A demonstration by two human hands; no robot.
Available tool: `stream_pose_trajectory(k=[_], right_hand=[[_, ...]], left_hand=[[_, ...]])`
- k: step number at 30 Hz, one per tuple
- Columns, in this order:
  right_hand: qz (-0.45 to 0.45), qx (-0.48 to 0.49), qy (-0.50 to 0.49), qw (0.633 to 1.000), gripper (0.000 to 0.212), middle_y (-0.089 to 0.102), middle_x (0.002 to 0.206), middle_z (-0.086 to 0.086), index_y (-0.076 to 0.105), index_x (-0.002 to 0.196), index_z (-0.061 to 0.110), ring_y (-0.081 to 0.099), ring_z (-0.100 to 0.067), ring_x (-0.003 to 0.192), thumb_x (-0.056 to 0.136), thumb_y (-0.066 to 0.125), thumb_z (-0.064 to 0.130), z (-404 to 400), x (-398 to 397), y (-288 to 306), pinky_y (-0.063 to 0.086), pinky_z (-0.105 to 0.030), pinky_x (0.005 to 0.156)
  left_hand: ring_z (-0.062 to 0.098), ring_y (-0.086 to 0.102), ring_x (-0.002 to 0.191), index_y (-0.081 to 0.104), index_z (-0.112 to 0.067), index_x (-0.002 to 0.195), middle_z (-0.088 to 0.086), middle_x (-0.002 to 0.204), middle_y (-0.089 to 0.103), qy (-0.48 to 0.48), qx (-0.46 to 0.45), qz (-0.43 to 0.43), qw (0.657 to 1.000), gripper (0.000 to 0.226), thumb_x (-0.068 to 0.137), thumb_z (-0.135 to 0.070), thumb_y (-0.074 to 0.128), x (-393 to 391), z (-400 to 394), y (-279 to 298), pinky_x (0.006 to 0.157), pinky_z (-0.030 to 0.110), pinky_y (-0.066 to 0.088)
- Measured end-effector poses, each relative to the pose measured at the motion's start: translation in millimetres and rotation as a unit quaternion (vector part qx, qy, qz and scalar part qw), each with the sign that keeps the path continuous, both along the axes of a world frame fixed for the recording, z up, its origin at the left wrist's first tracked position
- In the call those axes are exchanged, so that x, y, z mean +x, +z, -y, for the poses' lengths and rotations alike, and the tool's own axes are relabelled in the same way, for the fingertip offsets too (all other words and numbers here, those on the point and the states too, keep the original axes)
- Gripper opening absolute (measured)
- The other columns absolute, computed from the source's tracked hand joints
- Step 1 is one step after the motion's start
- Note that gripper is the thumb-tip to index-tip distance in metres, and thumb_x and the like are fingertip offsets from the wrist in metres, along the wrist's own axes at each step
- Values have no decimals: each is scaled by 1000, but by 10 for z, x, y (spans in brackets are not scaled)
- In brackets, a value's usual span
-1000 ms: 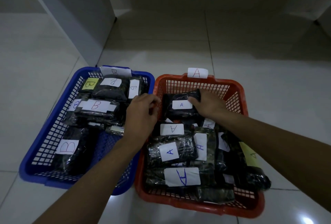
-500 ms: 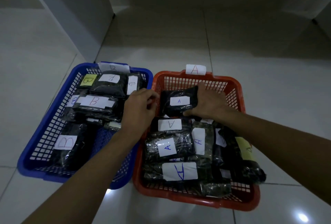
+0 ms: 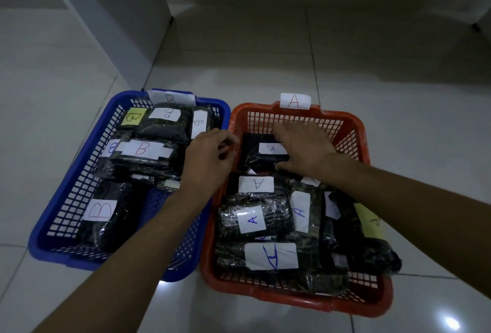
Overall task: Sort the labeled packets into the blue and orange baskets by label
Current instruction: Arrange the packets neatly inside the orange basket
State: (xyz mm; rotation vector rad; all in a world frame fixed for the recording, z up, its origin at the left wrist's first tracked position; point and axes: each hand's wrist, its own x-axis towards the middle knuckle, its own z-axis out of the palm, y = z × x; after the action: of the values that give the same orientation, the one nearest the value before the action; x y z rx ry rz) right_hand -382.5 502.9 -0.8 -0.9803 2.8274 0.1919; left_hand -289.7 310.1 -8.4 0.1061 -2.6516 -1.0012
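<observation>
The blue basket [image 3: 45, 237] on the left holds several black packets with B labels, such as one B packet [image 3: 143, 157]. Beside it on the right, the orange basket [image 3: 365, 144] holds several packets labeled A. At its far end lies a small A packet [image 3: 256, 159]. My right hand [image 3: 305, 149] lies over that packet's right side with fingers straight and spread, thumb at its near edge. Over the rims where the two baskets meet hangs my left hand [image 3: 210, 158], fingers loosely curled, with nothing visible in it.
Both baskets stand on a pale tiled floor [image 3: 398, 80]. A white cabinet or wall corner [image 3: 119, 26] rises just behind the blue basket. Paper tags B [image 3: 170, 97] and A [image 3: 294, 100] stick up from the far rims.
My right hand has let go of the small A packet, which now lies at the far end of the orange basket, and the fingers have straightened. My left hand has hardly moved.
</observation>
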Motion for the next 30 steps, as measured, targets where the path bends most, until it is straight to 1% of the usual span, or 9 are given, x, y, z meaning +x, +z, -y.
stream_pose_trajectory(k=[3, 8, 12, 14, 17, 19, 21, 24, 30], right_hand=[[126, -63, -35, 989, 43, 58, 93, 4, 49, 87, 23, 56, -19, 92, 76, 75, 55, -51, -107, -71, 40, -30, 70], [126, -109, -91, 982, 39, 57, 82, 4, 49, 72, 24, 54, -15, 82, 79, 74, 52, -66, -20, -250, 42, -28, 71], [226, -71, -69, 969, 28, 63, 81, 6, 63, 80, 21, 59, -13, 83, 81, 76, 45, -102, -126, -61, 41, -24, 66], [238, -38, -61, 969, 29, 66, 91, 10, 67, 92, 24, 60, -11, 89, 81, 74, 50, -178, -175, 142, 45, -26, 72], [109, 65, -93, 987, 64, 65, 108, 3, 59, 118, 24, 60, -17, 98, 74, 68, 70, -327, -147, 284, 52, -34, 84], [96, 101, -147, 979, 83, 63, 119, -3, 53, 128, 20, 60, -23, 107, 70, 63, 79, -381, -71, 271, 50, -37, 91], [175, 78, -200, 961, 94, 53, 139, -9, 43, 141, 19, 52, -29, 124, 71, 64, 78, -397, 26, 250, 44, -42, 101], [295, -37, -235, 925, 85, 44, 148, -10, 33, 147, 19, 45, -31, 132, 79, 76, 51, -396, 90, 241, 41, -40, 104], [233, -218, -238, 917, 102, 24, 152, -6, 26, 149, 23, 42, -33, 132, 68, 87, 20, -369, -37, 234, 43, -46, 108]], left_hand=[[9, 61, 90, 70, -16, 96, -4, 96, 64, 0, 42, 11, 999, 21, 81, 0, 70, 7, 33, -1, 83, 15, 53], [7, 61, 91, 70, -16, 95, -3, 98, 64, -2, 63, 13, 998, 23, 81, 1, 71, 1, 42, -9, 84, 13, 52], [9, 62, 92, 70, -15, 96, -1, 98, 65, -3, 56, 4, 998, 22, 81, 2, 71, 12, 39, -19, 85, 17, 54], [12, 62, 91, 70, -13, 97, 1, 97, 66, -8, 17, -3, 1000, 21, 81, 1, 71, 5, 28, -15, 84, 21, 55], [15, 61, 90, 70, -13, 97, 2, 95, 66, -3, -39, 2, 999, 21, 80, 0, 70, -8, -17, 16, 82, 28, 57], [15, 60, 89, 70, -13, 96, 1, 95, 65, 8, -48, 6, 999, 21, 80, 0, 69, -22, -43, 38, 82, 31, 57], [15, 60, 89, 70, -13, 96, 1, 95, 65, 16, -51, 7, 999, 20, 81, -1, 69, -29, -71, 43, 82, 32, 57], [17, 61, 89, 69, -12, 97, 2, 95, 65, 20, -55, 6, 998, 21, 80, 1, 69, -22, -101, 26, 81, 35, 58], [16, 61, 92, 70, -11, 100, 3, 99, 65, 24, -44, 8, 999, 24, 81, 2, 69, -25, -91, 13, 84, 31, 57]])
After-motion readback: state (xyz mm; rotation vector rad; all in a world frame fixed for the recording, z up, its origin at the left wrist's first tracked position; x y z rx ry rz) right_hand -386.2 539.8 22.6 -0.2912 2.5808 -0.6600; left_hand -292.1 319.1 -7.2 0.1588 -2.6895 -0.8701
